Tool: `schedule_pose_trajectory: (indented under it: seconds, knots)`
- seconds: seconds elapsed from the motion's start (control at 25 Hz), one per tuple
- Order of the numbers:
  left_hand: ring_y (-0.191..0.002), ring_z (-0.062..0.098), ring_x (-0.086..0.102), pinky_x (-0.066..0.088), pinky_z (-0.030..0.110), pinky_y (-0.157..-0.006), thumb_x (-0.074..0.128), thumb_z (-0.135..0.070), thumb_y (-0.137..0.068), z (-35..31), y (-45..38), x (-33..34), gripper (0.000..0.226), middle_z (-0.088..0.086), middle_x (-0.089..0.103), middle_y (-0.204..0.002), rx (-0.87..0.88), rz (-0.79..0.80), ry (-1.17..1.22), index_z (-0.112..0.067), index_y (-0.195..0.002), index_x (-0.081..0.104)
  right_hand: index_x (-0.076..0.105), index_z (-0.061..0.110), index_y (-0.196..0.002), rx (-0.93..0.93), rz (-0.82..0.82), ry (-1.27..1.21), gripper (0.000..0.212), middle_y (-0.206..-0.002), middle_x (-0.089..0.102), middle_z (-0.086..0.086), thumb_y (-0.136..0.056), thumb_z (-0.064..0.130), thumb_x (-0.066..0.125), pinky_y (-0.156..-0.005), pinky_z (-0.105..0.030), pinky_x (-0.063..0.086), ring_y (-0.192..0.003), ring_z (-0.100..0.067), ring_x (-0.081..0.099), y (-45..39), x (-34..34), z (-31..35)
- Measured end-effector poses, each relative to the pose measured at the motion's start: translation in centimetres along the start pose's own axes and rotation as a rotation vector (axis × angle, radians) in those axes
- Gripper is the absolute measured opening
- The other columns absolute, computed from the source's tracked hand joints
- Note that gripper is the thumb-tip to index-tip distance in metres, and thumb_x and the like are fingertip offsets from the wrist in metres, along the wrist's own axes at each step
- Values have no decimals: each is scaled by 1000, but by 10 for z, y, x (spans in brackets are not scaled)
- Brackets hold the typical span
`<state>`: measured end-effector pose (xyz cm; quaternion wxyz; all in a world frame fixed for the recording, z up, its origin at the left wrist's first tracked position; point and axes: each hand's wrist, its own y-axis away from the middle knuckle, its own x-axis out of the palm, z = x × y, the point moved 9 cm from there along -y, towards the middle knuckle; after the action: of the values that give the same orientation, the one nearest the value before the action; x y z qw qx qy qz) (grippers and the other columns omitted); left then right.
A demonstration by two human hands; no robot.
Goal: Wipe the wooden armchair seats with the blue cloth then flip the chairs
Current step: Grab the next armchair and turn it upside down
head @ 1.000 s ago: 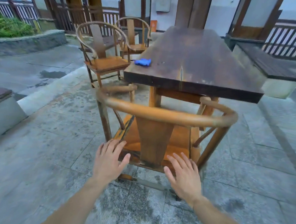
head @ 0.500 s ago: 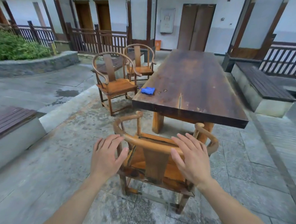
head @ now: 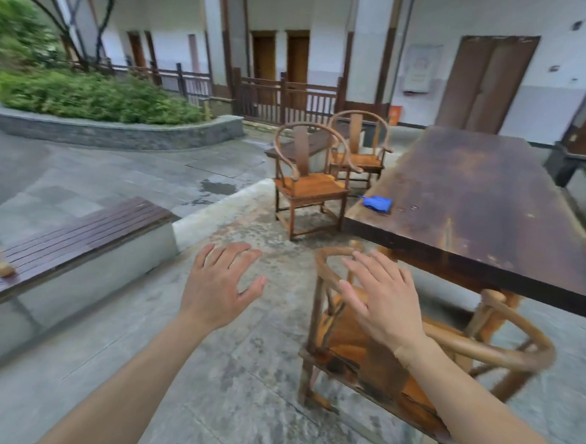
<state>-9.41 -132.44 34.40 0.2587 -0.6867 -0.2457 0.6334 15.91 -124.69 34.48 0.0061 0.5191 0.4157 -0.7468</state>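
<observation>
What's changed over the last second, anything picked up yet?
Nothing picked up. Both hands rose: the right hand from the near armchair's seat edge to its curved rail, the left hand over bare paving. The blue cloth stayed on the table.

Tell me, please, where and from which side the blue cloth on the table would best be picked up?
Pinch the blue cloth at its bunched middle, coming from above on the table's left edge, by the nearer side chair. It lies crumpled and low near that corner, so a top pinch probably gathers it whole. Both the left hand and right hand are free.
</observation>
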Motion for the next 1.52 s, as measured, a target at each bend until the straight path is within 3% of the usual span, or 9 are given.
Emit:
schedule_pose_trajectory:
  seconds: [0.2, 0.4, 0.68, 1.12, 1.52]
  knots:
    - [-117, 22, 62, 39, 49, -107, 43, -56, -95, 87, 25, -26, 47, -1, 66, -125, -114, -12, -92, -25, -122, 66, 65, 30, -128, -154, 70, -83, 50, -132, 66, 3, -97, 57, 36, -100, -43, 43, -130, -27, 56, -45, 60, 98]
    - [-116, 25, 62, 41, 53, -106, 43, -56, -96, 159, 27, -26, 47, 1, 66, -125, -198, -18, -171, -25, -124, 64, 59, 33, -135, -237, 184, -123, 55, -138, 62, 3, -96, 61, 32, -104, -46, 41, -135, -27, 51, -89, 123, 141]
    - [-120, 24, 61, 38, 55, -111, 39, -57, -95, 223, -18, 41, 51, 1, 64, -129, -296, 68, -240, -26, -128, 63, 59, 33, -135, -263, 245, -197, 58, -137, 63, 4, -95, 63, 29, -104, -49, 41, -136, -28, 51, -183, 219, 127]
    - [-121, 21, 59, 37, 53, -112, 37, -59, -96, 321, -148, 160, 52, -1, 63, -130, -353, 118, -244, -26, -128, 62, 52, 38, -140, -220, 315, -219, 65, -147, 54, 8, -93, 67, 19, -114, -42, 23, -144, -21, 38, -351, 346, 74]
    - [-122, 23, 58, 35, 53, -112, 33, -60, -96, 525, -270, 280, 55, 1, 62, -133, -327, 128, -209, -25, -128, 60, 53, 36, -141, -200, 312, -187, 64, -147, 54, 7, -93, 66, 21, -113, -44, 26, -145, -21, 38, -528, 519, 115]
